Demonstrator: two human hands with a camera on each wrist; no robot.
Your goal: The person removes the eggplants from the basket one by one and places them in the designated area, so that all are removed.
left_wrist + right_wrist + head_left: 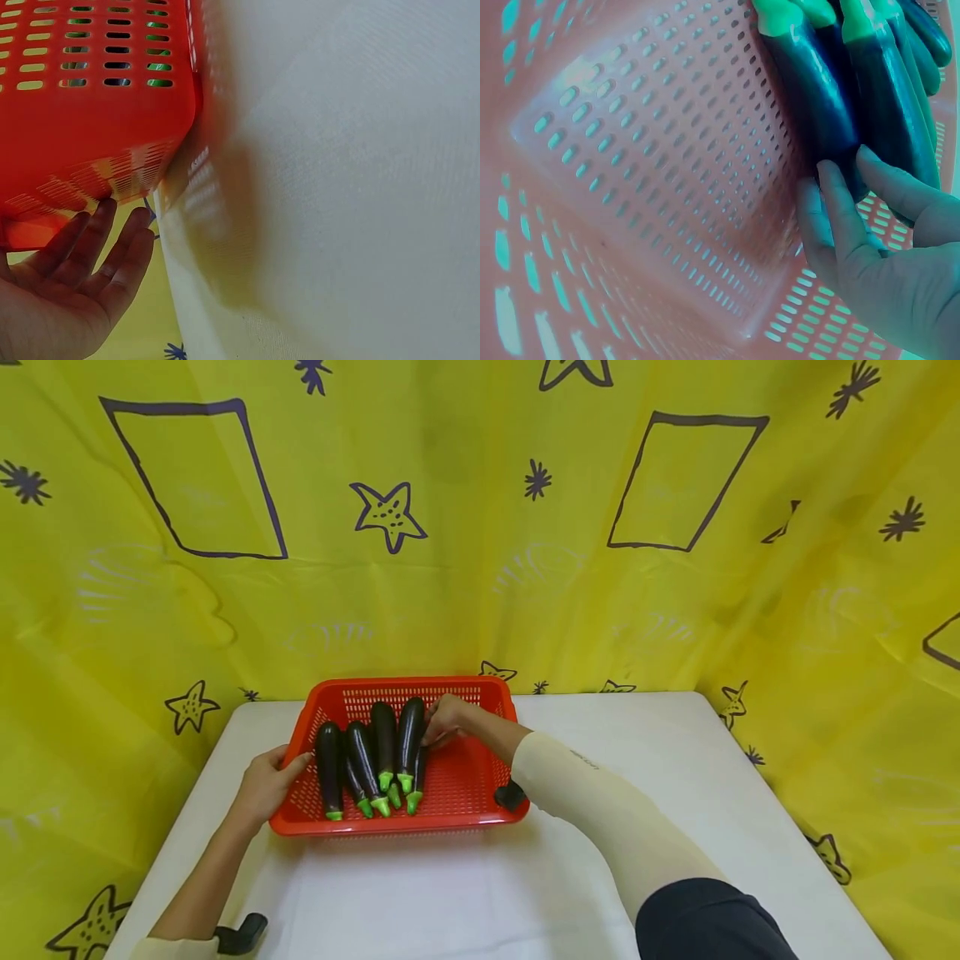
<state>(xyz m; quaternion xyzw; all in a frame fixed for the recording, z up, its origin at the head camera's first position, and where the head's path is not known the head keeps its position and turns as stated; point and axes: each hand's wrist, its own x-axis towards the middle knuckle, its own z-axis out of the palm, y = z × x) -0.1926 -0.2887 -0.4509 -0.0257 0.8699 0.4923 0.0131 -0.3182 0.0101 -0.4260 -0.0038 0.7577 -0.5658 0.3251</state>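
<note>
A red plastic basket (465,777) with slotted walls holds several dark eggplants (327,768) with green stems, grouped in its left and middle part, stems toward the near side. My left hand (264,783) grips the basket's left side, thumb over the rim; in the left wrist view its fingers (124,274) lie along the outer wall. Inside the basket, my right hand (447,718) is at the far end of the rightmost eggplant (420,772). The right wrist view shows thumb and fingers pinching the blunt end of that eggplant (810,82).
Under the basket is a table with a white cover (615,760). A yellow patterned curtain (465,602) hangs behind the table and along both sides. Bare red basket floor shows right of the eggplants. A dark wrist camera mount (510,795) overlaps the basket's near right corner.
</note>
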